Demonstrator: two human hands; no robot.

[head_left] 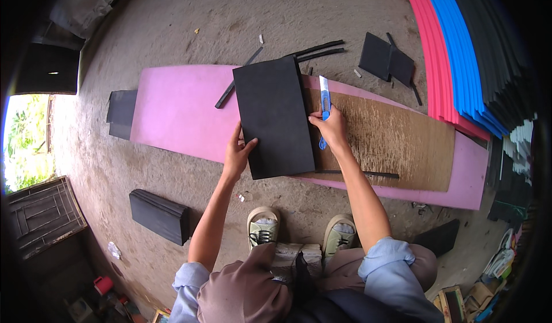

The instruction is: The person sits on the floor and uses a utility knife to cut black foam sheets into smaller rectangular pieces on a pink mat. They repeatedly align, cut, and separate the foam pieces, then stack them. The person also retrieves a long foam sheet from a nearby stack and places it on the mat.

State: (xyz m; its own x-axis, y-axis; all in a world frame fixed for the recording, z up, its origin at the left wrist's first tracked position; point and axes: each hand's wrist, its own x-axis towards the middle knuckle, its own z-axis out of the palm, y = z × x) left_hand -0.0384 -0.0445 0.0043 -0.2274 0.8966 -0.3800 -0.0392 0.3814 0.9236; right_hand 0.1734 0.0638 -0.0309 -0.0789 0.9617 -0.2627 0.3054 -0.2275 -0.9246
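A rectangular black foam block (271,116), possibly stacked sheets, is in front of me, slightly tilted over a pink foam sheet (184,107) and a scratched brown board (397,142). My left hand (237,155) grips its left edge, thumb on top and fingers partly hidden. At the opposite edge, my right hand (332,126) is closed around a blue utility knife (326,103), its blade pointing away from me. The thumb and fingertips of that hand also touch or nearly touch the block. A thin black foam strip (374,175) lies along the board's near edge.
More black offcut strips (319,50) and square black pieces (379,58) lie on the concrete floor beyond. A black foam stack (160,215) sits at near left. Tall piles of red, blue and black foam sheets (454,53) stand at far right. My shoes (264,226) are close by.
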